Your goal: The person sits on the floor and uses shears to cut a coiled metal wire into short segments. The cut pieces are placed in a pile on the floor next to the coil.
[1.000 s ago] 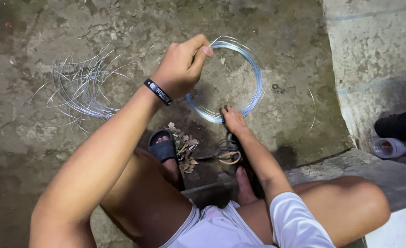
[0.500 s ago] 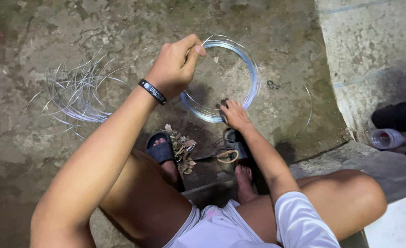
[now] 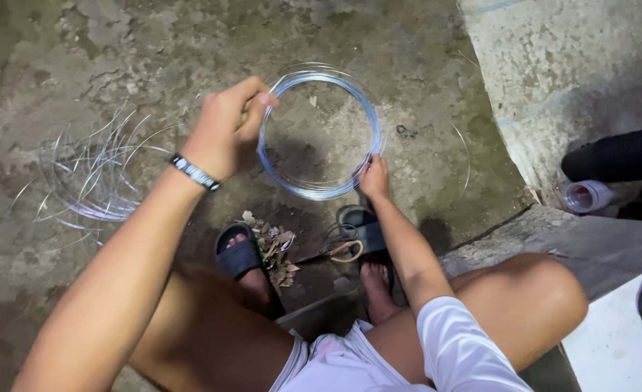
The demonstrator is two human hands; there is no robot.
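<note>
1. Rough, stained concrete floor point(image 3: 117, 43) spreads under us, with a raised concrete step point(image 3: 575, 65) at the right.
2. Compared with a moment ago, our left hand point(image 3: 226, 127) has drawn the coil of thin silvery wire point(image 3: 319, 131) a little further left, and the right hand point(image 3: 374, 176) has slid up onto its lower right rim.
3. So we now hold the coil on both sides: left fingers pinched shut on the upper left edge, right fingers closed on the lower right edge. The coil hangs just above the floor, in front of our feet.
4. Loose tangled wire point(image 3: 92, 178) lies well apart to the left.
5. Between our black sandals point(image 3: 239, 254) sit dry leaves point(image 3: 274, 250) and scissors with pale handles point(image 3: 342, 247).
6. A clear plastic bottle point(image 3: 589, 196) lies on the step beside a dark object.
</note>
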